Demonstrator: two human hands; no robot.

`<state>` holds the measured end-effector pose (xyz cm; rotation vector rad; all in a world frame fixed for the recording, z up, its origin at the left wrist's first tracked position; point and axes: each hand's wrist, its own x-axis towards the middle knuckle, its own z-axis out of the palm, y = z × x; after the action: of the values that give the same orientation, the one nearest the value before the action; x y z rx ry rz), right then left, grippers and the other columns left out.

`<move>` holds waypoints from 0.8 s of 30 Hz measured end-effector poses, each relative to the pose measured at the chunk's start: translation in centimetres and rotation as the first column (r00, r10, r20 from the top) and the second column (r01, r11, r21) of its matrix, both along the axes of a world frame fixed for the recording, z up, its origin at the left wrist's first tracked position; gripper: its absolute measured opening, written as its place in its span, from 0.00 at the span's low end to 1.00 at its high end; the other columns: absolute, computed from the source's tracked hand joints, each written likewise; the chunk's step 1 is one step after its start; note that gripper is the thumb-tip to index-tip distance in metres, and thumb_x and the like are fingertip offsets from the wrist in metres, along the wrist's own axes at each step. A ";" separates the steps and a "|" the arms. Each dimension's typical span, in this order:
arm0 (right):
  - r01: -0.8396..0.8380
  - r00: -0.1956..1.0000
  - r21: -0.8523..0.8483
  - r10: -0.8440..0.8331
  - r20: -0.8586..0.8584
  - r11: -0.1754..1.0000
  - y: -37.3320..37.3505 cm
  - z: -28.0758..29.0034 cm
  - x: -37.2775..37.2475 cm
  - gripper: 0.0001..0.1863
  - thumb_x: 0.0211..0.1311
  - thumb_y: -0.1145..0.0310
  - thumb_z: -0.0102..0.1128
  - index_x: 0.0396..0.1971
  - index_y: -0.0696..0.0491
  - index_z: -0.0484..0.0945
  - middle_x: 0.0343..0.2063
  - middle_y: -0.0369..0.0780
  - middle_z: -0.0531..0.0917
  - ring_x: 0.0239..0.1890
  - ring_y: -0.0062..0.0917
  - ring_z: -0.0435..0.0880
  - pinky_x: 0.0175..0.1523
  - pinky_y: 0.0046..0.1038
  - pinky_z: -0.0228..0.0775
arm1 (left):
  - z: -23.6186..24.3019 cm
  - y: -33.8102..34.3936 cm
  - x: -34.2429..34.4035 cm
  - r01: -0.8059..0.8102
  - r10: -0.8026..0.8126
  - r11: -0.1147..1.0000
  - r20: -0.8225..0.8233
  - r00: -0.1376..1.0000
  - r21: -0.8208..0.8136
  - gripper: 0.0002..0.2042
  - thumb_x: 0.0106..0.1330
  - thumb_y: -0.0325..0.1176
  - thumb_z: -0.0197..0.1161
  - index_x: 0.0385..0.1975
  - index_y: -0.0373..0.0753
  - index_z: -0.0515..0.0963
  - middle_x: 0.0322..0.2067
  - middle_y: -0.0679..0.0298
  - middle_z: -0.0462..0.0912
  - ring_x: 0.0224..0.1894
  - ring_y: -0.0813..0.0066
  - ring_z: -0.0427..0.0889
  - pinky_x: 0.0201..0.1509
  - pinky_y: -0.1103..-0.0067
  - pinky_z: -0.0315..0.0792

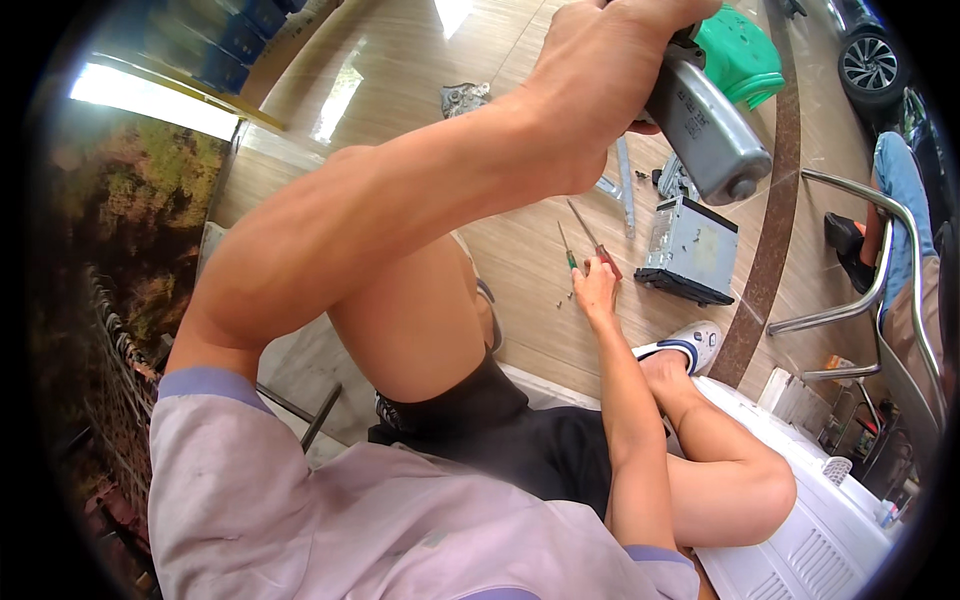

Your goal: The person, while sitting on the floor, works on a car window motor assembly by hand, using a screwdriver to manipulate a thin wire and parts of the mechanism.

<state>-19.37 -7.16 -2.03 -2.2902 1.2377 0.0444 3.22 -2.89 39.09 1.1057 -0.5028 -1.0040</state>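
Observation:
My left hand [600,70] is raised at the top, fingers closed on a grey metal housing [708,130] with a rounded knob on its end. Low on the floor, my right hand [595,288] has its fingers curled on a red-handled screwdriver [611,265]. A green-handled screwdriver [570,258] lies just left of those fingers, with a few small screws [560,302] nearby. To their right sits a boxy silver electronic unit [690,250]. Metal strips [628,200] and a small bracket [462,98] lie farther back.
A green bucket [740,55] stands behind the housing. Right are a tubular metal chair [850,320], another person's jean-clad leg [895,170] and a car wheel [865,62]. A white plastic panel [820,535] lies lower right; a patterned board [150,190] and shelving [250,100] line the left.

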 end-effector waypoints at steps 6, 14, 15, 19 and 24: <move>0.037 0.999 0.105 -0.040 0.032 0.994 0.5 0.9 -0.9 0.18 0.59 0.61 0.66 0.45 0.55 0.79 0.43 0.53 0.79 0.48 0.51 0.80 0.51 0.47 0.74 | 1.0 -0.2 -1.1 0.093 -0.101 0.993 -0.120 0.988 -0.073 0.22 0.67 0.53 0.59 0.49 0.41 0.78 0.40 0.65 0.79 0.39 0.74 0.77 0.40 0.76 0.69; -0.005 0.994 0.076 -0.004 0.111 0.997 1.3 0.6 -2.6 0.15 0.58 0.65 0.67 0.44 0.53 0.78 0.43 0.51 0.77 0.47 0.50 0.81 0.49 0.45 0.75 | 1.8 -3.4 -2.2 0.035 -0.012 0.960 -0.084 0.996 0.279 0.19 0.66 0.53 0.59 0.40 0.42 0.77 0.33 0.68 0.74 0.31 0.76 0.69 0.36 0.78 0.63; 0.000 0.993 0.077 -0.008 0.114 0.997 1.4 0.5 -2.5 0.15 0.58 0.65 0.67 0.44 0.53 0.78 0.43 0.51 0.77 0.47 0.50 0.81 0.49 0.45 0.75 | 1.9 -3.5 -2.7 -0.014 0.055 0.925 -0.099 0.994 0.380 0.19 0.66 0.53 0.59 0.39 0.42 0.77 0.33 0.69 0.73 0.31 0.77 0.68 0.36 0.78 0.62; -0.034 0.992 -0.016 0.036 0.123 0.999 1.2 -0.9 -2.1 0.12 0.59 0.64 0.66 0.40 0.52 0.79 0.41 0.47 0.78 0.45 0.45 0.81 0.48 0.44 0.75 | 0.0 -2.8 -2.6 0.021 -0.028 0.993 0.057 0.998 0.114 0.22 0.67 0.54 0.59 0.41 0.38 0.76 0.34 0.68 0.74 0.33 0.78 0.69 0.37 0.80 0.63; -0.361 0.932 -0.344 0.323 -0.166 0.867 1.4 -7.3 -2.8 0.09 0.60 0.72 0.52 0.34 0.57 0.81 0.34 0.48 0.81 0.43 0.41 0.80 0.52 0.41 0.73 | -1.8 -4.2 -3.7 -0.020 0.024 0.997 -0.059 0.998 0.077 0.18 0.62 0.50 0.65 0.42 0.43 0.77 0.32 0.69 0.75 0.30 0.78 0.73 0.33 0.77 0.67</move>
<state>-22.16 -5.78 -9.32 -2.8524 0.9280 0.0621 -0.45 -7.10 37.33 1.1433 -0.4053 -1.0414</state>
